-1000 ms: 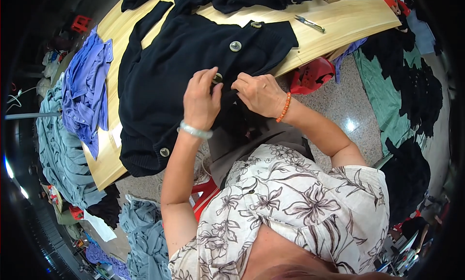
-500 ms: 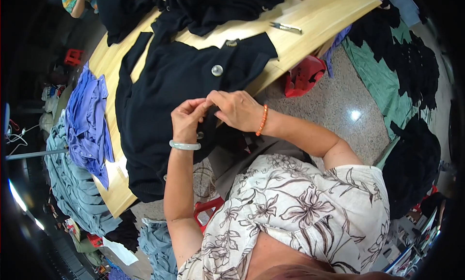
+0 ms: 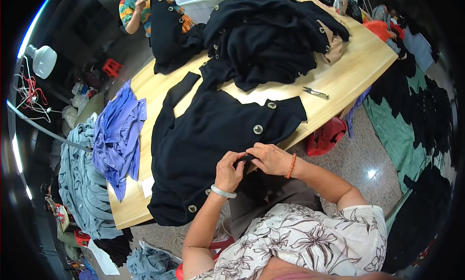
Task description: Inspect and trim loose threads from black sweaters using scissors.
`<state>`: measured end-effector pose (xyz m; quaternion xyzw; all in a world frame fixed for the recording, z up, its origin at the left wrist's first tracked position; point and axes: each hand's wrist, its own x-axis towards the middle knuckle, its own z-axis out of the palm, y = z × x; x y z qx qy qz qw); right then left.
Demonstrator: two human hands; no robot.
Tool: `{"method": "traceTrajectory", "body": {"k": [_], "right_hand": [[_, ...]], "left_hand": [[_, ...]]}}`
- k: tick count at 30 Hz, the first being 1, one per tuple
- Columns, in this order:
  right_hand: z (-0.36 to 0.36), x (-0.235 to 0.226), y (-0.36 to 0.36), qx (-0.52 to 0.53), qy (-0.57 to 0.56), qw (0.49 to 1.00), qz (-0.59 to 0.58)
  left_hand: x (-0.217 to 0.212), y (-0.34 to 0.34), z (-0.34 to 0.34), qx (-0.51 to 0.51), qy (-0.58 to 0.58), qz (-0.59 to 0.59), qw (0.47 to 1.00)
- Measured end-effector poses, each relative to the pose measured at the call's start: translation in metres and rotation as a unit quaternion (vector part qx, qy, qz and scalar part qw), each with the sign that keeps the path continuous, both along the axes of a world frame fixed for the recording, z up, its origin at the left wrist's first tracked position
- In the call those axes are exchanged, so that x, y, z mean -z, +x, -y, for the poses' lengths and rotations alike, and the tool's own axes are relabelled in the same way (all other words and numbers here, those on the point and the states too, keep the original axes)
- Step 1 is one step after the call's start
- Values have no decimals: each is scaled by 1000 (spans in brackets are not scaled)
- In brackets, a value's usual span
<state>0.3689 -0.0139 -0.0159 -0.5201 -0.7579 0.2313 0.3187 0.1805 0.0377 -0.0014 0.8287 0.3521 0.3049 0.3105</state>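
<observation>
A black knit cardigan (image 3: 203, 134) with large shiny buttons lies spread over the near side of the wooden table, one sleeve stretched toward the far side. At its near front edge my left hand (image 3: 228, 173) pinches the black fabric between thumb and fingers. Close beside it, my right hand (image 3: 272, 159) grips the same edge, so a short bit of cloth shows between the two. One button (image 3: 258, 129) sits just beyond my fingers. Whatever lies under my fingertips is hidden. Thread snips (image 3: 316, 93) rest on the table at the right.
Across the table (image 3: 361, 69) is a heap of black button-front knitwear (image 3: 266, 38). A co-worker (image 3: 131, 11) at the far left handles another black garment (image 3: 172, 38). Purple garments (image 3: 118, 134) and grey-blue ones (image 3: 82, 178) hang at the left edge. A red bag-like item (image 3: 327, 137) sits below the right edge.
The view has tilted up, bringing the co-worker's hands and the far heap into sight. My hands stay at the cardigan's edge, their fingertips slightly farther apart, with black cloth showing between them.
</observation>
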Motion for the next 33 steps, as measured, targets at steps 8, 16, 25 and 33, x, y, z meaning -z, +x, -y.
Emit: {"method": "traceTrajectory", "body": {"k": [8,16,25,33], "right_hand": [[3,9,-3,3,65,998,6],[10,-1,19,55,45,991,113],[19,2,58,121,46,987,97],[22,2,55,173,129,969,118]], "left_hand": [[9,-2,1,-8,15,-5,1000],[9,-3,-11,-30,49,-30,998],[-22,67,-14,8,33,-7,999],[-7,90,-38,-4,-148,-18,989]]}}
